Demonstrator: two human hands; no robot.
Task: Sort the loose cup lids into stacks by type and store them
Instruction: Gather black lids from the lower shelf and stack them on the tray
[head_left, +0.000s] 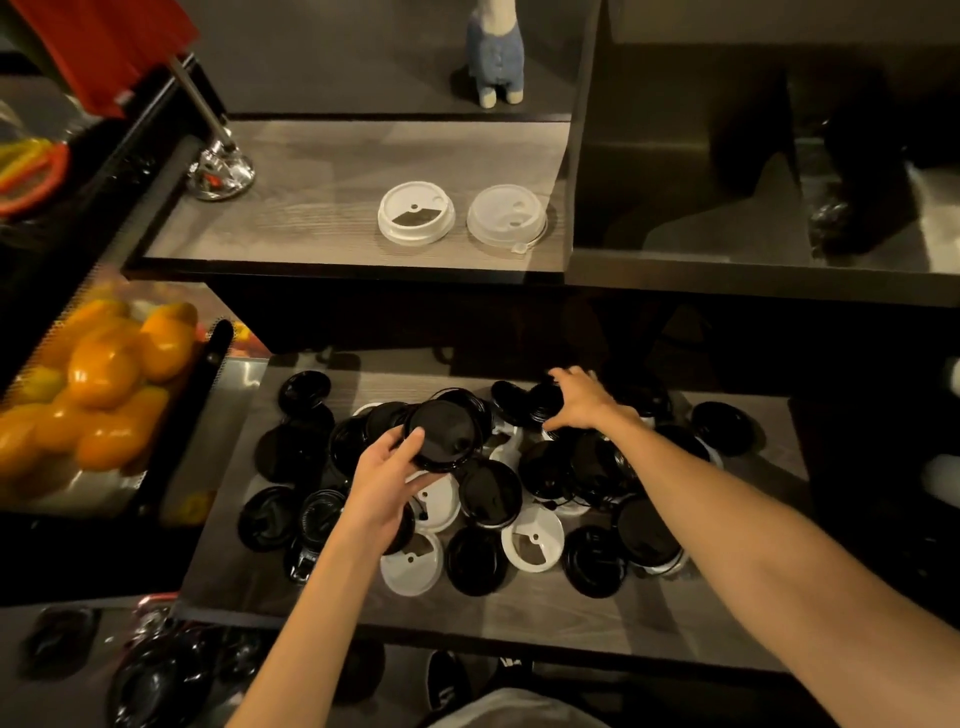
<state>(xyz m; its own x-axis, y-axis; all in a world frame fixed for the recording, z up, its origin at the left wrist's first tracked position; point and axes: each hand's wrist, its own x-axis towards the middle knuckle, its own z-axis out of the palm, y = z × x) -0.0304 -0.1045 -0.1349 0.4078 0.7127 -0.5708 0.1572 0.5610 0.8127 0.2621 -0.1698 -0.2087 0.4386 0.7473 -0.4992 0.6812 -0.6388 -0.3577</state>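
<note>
A heap of loose black and white cup lids (493, 493) covers the lower wooden shelf (519, 618). My left hand (387, 480) holds a black lid (444, 434) lifted a little above the heap, thumb on its rim. At the back of the pile, my right hand (582, 400) curls its fingers around another black lid (545, 402) that still rests among the others. On the upper shelf (322, 208) two white lids sit side by side: a flat one with a wedge opening (415, 212) and a domed one (506, 214).
A clear-fronted case of orange peppers (104, 374) stands at the left. A chrome post base (221, 169) and a small figurine (493, 52) are on the upper level. A dark box compartment (753, 171) sits at the right. More black lids (156, 670) lie below left.
</note>
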